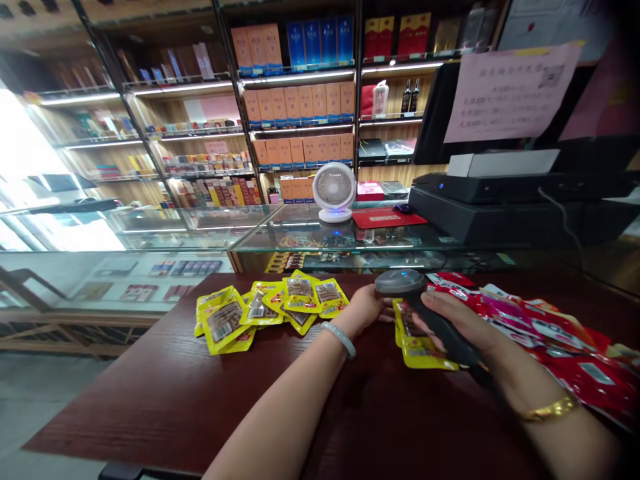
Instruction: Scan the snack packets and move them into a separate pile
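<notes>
My right hand (455, 320) is closed around the handle of a dark barcode scanner (445, 330), its rounded head pointing left. Close to that head is my left hand (367, 308), with a pale bangle at the wrist. Its fingers are partly hidden behind the scanner and reach the left edge of some yellow snack packets (425, 353); whether they grip one I cannot tell. These packets lie beneath the scanner, partly covered by it and my right hand. Left of my hands, a loose pile of similar yellow snack packets (225, 323) with clear windows lies on the dark wooden table (150, 407).
Red and pink packets (545, 327) are heaped along the table's right side. Behind the table, a glass counter (300, 233) carries a white fan (335, 190), a red mat (385, 217) and a black cash drawer (500, 217). Shelves of boxes (300, 103) line the back wall.
</notes>
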`<state>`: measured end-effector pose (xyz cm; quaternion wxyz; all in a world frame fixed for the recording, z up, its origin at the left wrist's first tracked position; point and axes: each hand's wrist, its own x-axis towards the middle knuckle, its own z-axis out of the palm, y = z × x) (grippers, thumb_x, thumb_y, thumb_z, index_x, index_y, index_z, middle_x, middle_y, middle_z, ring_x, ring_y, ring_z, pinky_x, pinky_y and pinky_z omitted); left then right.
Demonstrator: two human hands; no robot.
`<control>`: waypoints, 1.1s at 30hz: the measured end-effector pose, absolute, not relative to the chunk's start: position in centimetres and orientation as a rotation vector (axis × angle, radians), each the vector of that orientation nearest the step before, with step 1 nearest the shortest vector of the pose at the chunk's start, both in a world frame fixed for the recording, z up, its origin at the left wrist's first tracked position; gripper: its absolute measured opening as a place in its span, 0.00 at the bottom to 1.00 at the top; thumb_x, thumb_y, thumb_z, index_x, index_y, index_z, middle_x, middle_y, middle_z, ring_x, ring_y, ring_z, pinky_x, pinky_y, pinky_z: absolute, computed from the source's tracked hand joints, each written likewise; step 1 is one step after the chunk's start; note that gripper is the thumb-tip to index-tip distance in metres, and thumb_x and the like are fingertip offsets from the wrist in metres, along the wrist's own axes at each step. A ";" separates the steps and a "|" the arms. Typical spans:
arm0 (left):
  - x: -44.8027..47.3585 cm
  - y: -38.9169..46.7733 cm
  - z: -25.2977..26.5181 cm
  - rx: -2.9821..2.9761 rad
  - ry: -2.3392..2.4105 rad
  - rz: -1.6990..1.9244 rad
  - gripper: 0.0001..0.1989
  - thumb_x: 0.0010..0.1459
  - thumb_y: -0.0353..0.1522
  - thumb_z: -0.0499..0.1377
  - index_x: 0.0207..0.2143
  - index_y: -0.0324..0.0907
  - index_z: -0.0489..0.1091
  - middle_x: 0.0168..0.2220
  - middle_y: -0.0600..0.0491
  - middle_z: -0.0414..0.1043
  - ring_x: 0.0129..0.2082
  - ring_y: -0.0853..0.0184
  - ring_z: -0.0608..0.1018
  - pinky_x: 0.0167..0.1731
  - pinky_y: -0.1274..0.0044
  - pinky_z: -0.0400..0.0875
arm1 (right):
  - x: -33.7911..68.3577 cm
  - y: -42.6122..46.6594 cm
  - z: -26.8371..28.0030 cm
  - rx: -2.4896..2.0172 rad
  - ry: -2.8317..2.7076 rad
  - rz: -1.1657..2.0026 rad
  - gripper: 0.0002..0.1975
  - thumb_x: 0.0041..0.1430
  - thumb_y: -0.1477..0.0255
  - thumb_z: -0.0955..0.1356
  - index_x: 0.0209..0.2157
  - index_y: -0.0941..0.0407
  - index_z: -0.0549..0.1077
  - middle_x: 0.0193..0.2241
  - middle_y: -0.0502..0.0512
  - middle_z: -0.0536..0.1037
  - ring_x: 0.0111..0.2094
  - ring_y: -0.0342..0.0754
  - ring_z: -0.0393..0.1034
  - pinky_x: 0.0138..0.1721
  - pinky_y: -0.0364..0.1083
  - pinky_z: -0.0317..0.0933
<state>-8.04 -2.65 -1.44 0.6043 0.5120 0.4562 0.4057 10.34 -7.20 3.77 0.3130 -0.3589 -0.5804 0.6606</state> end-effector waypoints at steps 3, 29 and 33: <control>-9.7 -2.1 -0.9 1.295 1.184 0.936 0.12 0.58 0.27 0.58 0.45 0.37 0.73 0.36 0.47 0.78 0.32 0.68 0.80 0.36 0.75 0.76 | 10.1 -7.0 3.3 -0.950 -1.549 1.743 0.23 0.54 0.48 0.68 0.31 0.55 0.67 0.19 0.47 0.71 0.12 0.38 0.61 0.14 0.39 0.54; -16.4 -2.3 1.2 2.341 2.033 0.302 0.15 0.56 0.42 0.60 0.38 0.42 0.78 0.42 0.41 0.77 0.49 0.51 0.74 0.57 0.59 0.60 | 9.9 -6.3 2.2 -0.972 -1.604 1.777 0.23 0.55 0.48 0.68 0.33 0.56 0.66 0.19 0.48 0.72 0.13 0.39 0.63 0.13 0.39 0.53; -16.3 -1.7 1.2 2.148 1.982 0.533 0.11 0.60 0.37 0.56 0.39 0.45 0.76 0.38 0.48 0.79 0.39 0.61 0.78 0.40 0.74 0.69 | 9.9 -6.5 2.4 -0.956 -1.604 1.772 0.23 0.56 0.49 0.68 0.34 0.56 0.67 0.19 0.47 0.72 0.12 0.38 0.62 0.13 0.38 0.53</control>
